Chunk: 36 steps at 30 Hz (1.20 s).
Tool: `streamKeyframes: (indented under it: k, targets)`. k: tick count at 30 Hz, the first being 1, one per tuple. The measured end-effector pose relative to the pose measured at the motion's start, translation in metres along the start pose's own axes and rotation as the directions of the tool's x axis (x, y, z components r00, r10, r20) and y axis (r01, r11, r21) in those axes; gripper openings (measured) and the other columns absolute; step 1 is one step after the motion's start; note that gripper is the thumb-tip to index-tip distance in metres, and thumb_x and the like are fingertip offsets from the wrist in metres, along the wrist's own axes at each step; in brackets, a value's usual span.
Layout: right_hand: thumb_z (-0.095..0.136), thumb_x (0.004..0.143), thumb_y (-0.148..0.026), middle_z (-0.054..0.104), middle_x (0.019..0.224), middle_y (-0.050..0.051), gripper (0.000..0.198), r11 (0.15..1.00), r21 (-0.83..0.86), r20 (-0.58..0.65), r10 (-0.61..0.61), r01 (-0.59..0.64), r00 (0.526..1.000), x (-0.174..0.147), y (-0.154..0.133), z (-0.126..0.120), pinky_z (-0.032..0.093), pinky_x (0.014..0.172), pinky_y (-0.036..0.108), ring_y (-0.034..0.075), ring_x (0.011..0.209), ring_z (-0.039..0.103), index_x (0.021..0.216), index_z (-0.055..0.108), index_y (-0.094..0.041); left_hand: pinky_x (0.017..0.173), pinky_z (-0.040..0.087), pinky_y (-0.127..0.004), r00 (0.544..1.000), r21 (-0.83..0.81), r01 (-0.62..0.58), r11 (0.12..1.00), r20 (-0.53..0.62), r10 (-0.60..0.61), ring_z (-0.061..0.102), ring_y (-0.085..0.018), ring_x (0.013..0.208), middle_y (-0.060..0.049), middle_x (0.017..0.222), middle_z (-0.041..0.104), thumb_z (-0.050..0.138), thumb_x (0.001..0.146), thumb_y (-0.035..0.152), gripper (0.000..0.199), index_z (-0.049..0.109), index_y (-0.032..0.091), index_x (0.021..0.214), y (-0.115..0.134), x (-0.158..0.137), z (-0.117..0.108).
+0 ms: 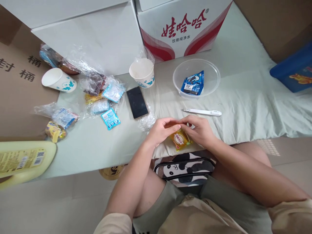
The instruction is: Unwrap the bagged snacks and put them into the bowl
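Both my hands meet over a yellow snack packet point(179, 140) at the near edge of the cloth-covered surface. My left hand point(162, 131) pinches its upper left part between thumb and fingers. On the upper right part, the fingers of my right hand point(198, 129) are closed. The fingertips nearly touch and hide the packet's top edge. Just beyond my hands lies a white utility knife point(202, 112). Behind it, a clear plastic bowl point(213, 83) holds blue snack packets point(193, 83). Crumpled clear wrap point(147, 120) lies beside my left hand.
A phone point(137, 102) and a paper cup point(142, 73) stand left of the bowl. Another cup point(58, 79) tilts near wrapped snacks point(113, 89). A yellow jug point(26, 159) is at left, a blue container point(292, 70) at right. White boxes point(185, 31) line the back.
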State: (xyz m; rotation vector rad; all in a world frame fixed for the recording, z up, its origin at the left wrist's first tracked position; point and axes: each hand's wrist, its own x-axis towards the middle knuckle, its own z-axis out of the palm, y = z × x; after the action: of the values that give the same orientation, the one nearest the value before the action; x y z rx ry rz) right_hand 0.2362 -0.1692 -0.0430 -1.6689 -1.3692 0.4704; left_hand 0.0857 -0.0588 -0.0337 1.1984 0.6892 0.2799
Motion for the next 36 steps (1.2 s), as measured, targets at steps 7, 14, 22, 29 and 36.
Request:
streamKeyframes:
  k: [7,14,22,29,36]
  targets:
    - [0.06,0.095,-0.025,0.071,0.076,0.003,0.016,0.998,0.009,-0.021,-0.063,0.063,0.998,-0.002,-0.004,0.001,0.05,0.065,0.031,0.016,0.069,0.064,0.083,0.07,-0.021,0.066,0.05,-0.029,0.998,-0.051,0.063,0.997,0.021,-0.062,0.062,-0.014,0.066,-0.004,0.072,0.072,0.088,0.063,0.053,0.043,0.077,0.014,0.078,0.0,0.001,0.0]
    - [0.056,0.096,-0.02,0.069,0.074,0.003,0.017,0.959,-0.045,-0.106,-0.282,0.279,0.954,-0.006,-0.005,0.007,0.05,0.064,0.032,0.017,0.069,0.064,0.082,0.065,-0.023,0.057,0.044,-0.025,0.991,-0.223,0.12,0.967,-0.028,-0.13,0.055,-0.01,0.056,0.0,0.059,0.063,0.093,0.053,0.054,0.048,0.069,0.014,0.064,0.0,0.0,0.011]
    - [0.057,0.099,-0.028,0.072,0.085,0.004,0.012,0.919,0.161,-0.025,-0.361,0.36,0.932,-0.001,-0.005,-0.01,0.054,0.077,0.037,0.019,0.081,0.068,0.088,0.064,-0.025,0.064,0.056,-0.028,0.948,-0.215,-0.084,0.973,-0.32,0.011,0.069,-0.016,0.069,-0.005,0.078,0.074,0.084,0.068,0.058,0.046,0.064,0.016,0.075,0.005,0.004,-0.006]
    - [0.049,0.103,-0.046,0.075,0.102,0.009,0.027,0.917,0.377,0.136,-0.191,0.128,0.972,-0.002,-0.005,-0.011,0.054,0.101,0.048,0.025,0.117,0.067,0.091,0.057,-0.024,0.07,0.057,-0.027,0.833,-0.119,-0.302,0.946,-0.516,0.201,0.072,-0.017,0.08,-0.003,0.08,0.072,0.079,0.073,0.061,0.047,0.059,0.02,0.079,0.005,0.006,-0.014]
    - [0.048,0.105,-0.043,0.069,0.092,0.005,0.024,0.875,0.458,0.094,-0.222,0.155,0.971,-0.003,-0.008,-0.009,0.055,0.093,0.041,0.02,0.098,0.067,0.091,0.055,-0.024,0.077,0.058,-0.027,0.688,-0.136,-0.44,0.887,-0.687,0.236,0.07,-0.013,0.078,-0.001,0.081,0.069,0.08,0.076,0.055,0.041,0.058,0.02,0.079,0.004,0.009,-0.009]
